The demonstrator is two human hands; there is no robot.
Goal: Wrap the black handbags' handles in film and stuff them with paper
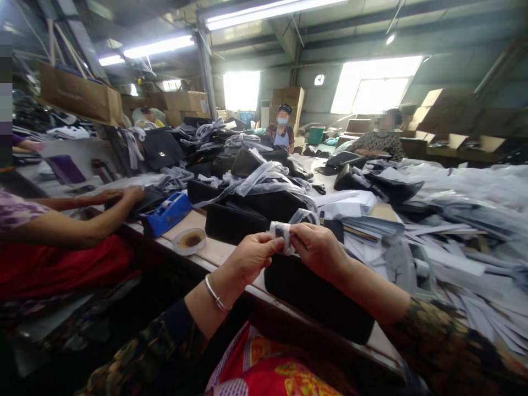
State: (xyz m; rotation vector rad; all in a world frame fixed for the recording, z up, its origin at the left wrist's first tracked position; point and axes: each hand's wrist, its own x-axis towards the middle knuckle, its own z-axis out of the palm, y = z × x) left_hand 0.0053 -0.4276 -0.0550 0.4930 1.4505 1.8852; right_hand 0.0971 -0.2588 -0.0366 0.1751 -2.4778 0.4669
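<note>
Between my two hands is a small strap piece in white wrapping [281, 230], with a dark part showing through. My left hand [253, 253] pinches its left side between thumb and fingers. From the right, my right hand [319, 247] grips the other side with closed fingertips. Below both hands a black bag [317, 300] lies at the table's front edge, partly covered by my right forearm. Just behind, another black bag [235, 224] rests on the table, and a white-wrapped strap [305, 216] loops up beside my right hand.
A blue tape dispenser [167, 214] and a tape roll [188, 241] lie to the left. On the right are a grey tape dispenser [406, 269] and piled white paper strips [466, 264]. A co-worker's hands [130, 195] work at far left. Black bags pile up behind.
</note>
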